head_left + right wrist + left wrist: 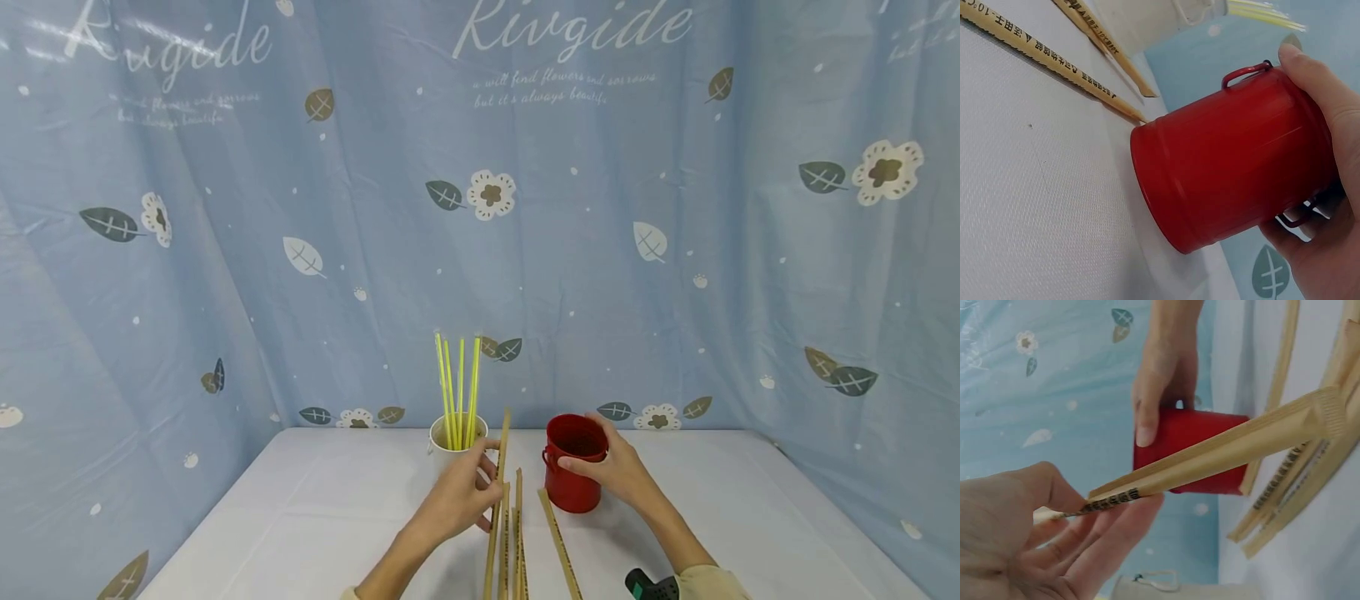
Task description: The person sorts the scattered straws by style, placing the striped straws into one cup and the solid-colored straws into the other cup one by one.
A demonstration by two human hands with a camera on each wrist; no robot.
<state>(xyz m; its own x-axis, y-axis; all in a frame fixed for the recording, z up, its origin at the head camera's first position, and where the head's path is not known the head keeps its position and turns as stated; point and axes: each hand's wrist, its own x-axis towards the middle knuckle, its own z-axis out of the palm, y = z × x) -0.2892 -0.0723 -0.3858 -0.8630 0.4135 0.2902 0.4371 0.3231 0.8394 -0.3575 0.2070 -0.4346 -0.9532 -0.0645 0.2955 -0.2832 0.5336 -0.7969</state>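
My left hand [457, 502] pinches a paper-wrapped straw [1229, 450] between thumb and fingers, around its printed band. The straw stands steeply in the head view, and its crimped end points away from the palm in the left wrist view. At the right, my right hand [621, 468] grips a small red metal bucket [573, 485] near the rim, thumb on the near side. This bucket has small loop handles [1244, 75], and its inside looks dark. More wrapped straws [559, 542] lie on the table between the two hands, pointing away from me.
Just beyond my left hand stands a white bucket [437, 454] holding several yellow-green sticks [461, 392] upright. A white cloth covers the table [315, 508]. Behind it hangs a blue printed curtain [570, 275]. A black device [651, 587] sits at my right wrist.
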